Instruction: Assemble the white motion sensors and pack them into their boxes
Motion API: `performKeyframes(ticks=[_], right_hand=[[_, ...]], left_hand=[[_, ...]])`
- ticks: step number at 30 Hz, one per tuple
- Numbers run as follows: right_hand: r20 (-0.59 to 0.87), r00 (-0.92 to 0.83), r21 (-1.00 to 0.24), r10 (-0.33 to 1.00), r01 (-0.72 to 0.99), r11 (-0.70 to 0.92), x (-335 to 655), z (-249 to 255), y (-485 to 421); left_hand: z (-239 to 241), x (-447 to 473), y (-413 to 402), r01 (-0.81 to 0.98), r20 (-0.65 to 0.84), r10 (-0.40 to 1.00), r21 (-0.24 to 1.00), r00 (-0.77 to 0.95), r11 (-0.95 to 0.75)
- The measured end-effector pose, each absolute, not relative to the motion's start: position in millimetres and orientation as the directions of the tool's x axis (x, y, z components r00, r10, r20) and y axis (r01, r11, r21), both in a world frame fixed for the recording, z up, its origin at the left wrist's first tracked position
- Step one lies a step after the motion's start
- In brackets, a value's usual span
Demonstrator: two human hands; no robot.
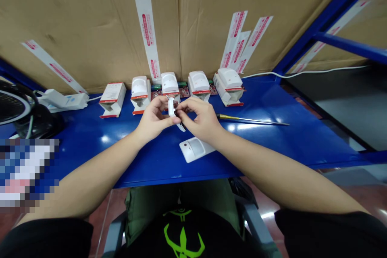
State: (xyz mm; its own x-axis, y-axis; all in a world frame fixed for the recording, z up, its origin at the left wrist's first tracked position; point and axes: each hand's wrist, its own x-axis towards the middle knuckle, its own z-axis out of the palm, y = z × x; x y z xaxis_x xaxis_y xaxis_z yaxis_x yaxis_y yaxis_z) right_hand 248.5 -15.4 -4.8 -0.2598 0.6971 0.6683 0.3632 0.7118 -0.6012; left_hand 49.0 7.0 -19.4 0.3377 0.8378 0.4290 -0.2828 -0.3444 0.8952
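My left hand (155, 117) is closed around the edge of a small white plastic detector housing (171, 107), held tilted above the blue table. My right hand (201, 117) meets it from the right, fingertips pinched together against the housing's side. What sits between those right fingertips is hidden. Just below, a white detector cover (195, 149) with a curved lens lies on the table, partly covered by my right wrist. A long screwdriver (254, 120) with a yellow and black handle lies to the right of my right hand.
Along the back stand several small red-and-white boxes (113, 96), most with a white detector (198, 80) on top. Red circuit boards (214, 90) show between them. A white power strip (68, 100) and black fan (27, 109) are left. Blue frame bars (347, 44) rise at right.
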Motion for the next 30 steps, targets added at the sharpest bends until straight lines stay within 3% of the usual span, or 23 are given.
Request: performKeyframes(ticks=[8,30], right_hand=[[0.717,-0.342,-0.473,0.608,0.402,0.784,249.5,-4.7,-16.5],[0.727,-0.313,-0.473,0.611,0.416,0.776,247.5,-7.1,-17.2]], left_hand=[[-19.7,49.9,7.1,-0.283,0.468,0.818,0.878,0.334,-0.387],[-18.7,50.2,6.5,-0.346,0.48,0.806,0.864,0.347,-0.365]])
